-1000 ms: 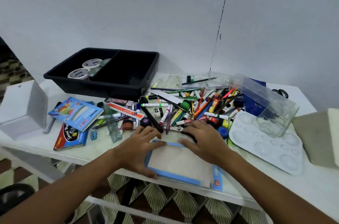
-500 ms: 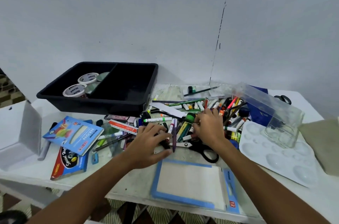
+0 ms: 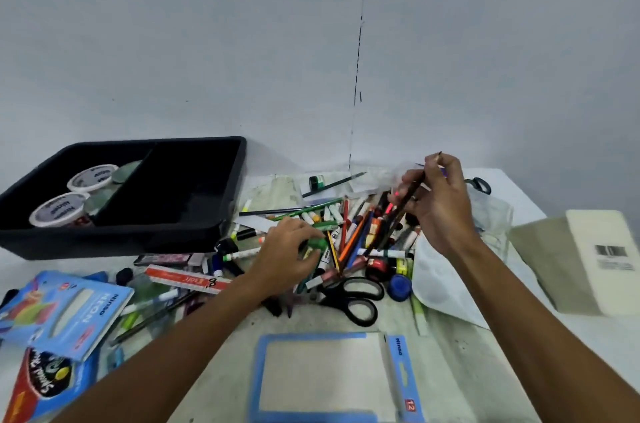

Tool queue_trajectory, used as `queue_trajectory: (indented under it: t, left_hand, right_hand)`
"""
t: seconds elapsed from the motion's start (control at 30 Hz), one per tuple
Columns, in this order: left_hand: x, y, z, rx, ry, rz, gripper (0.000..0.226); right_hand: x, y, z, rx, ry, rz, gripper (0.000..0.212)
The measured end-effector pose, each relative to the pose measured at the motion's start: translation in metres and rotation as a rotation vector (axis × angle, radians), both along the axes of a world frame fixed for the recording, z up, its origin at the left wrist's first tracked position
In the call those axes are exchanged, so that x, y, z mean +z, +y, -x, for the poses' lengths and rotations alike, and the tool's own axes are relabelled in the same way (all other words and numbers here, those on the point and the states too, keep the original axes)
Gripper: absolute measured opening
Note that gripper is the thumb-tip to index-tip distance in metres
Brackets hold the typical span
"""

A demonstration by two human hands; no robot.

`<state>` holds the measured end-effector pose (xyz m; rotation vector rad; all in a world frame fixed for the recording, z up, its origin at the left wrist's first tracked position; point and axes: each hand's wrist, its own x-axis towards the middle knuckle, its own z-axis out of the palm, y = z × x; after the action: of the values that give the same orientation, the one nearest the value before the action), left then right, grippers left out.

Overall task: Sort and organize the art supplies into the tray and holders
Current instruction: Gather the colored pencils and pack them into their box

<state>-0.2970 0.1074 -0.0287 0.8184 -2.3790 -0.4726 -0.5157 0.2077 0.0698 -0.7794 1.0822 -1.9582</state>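
Presently the right hand is raised over the far side of the heap of mixed markers, pencils and pens, fingers curled round a thin dark pencil-like stick that slants down toward the heap; whether it is a pencil or a brush cannot be told. Left hand lies low on the heap's near left side, fingers bent onto a green-capped marker; a full grip is not plain.

Black two-compartment plastic tray sits at far left, against the wall. Two white-lidded round tubs are in its left compartment; nothing can be made out in the dark right compartment.

Black-handled scissors lie at the heap's near edge. Blue-bordered white flat pack lies nearest the person, apart from the heap. White paint palette lies right of the heap, under the right forearm. Blue card packet lies at near left.
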Motion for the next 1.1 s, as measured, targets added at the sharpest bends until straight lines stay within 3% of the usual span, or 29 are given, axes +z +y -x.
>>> queue_trajectory:
  t: [0.13,0.37,0.5,0.6,0.73,0.87,1.03,1.1]
  left_hand:
    - [-0.002,-0.001,0.029,-0.098,-0.069,-0.003,0.030]
    - [-0.005,0.001,0.045,-0.113,-0.217,0.116,0.060]
    - [-0.013,0.007,0.047,-0.070,-0.176,0.188,0.055]
    - [-0.014,0.014,0.047,0.009,-0.087,0.134,0.049]
    - [-0.007,0.019,0.035,0.159,0.089,0.030,0.039]
    - [0.000,0.025,0.019,0.118,0.289,-0.016,0.029]
    - [-0.007,0.040,0.009,-0.016,0.282,-0.032,0.024]
    - [-0.007,0.045,0.012,-0.050,0.266,-0.031,0.024]
  right_hand:
    - [-0.010,0.011,0.019,-0.008,0.012,-0.089,0.012]
    - [-0.030,0.024,0.031,0.004,0.208,-0.323,0.019]
    - [-0.039,0.024,0.027,0.052,0.191,-0.367,0.023]
    - [-0.044,0.021,0.022,0.092,0.147,-0.395,0.026]
    - [-0.048,0.015,0.006,0.166,0.072,-0.490,0.029]
    - [-0.054,0.003,-0.018,0.256,-0.108,-0.550,0.025]
    - [-0.054,-0.011,-0.039,0.247,-0.469,-0.361,0.015]
    - [-0.052,-0.012,-0.038,0.241,-0.486,-0.305,0.018]
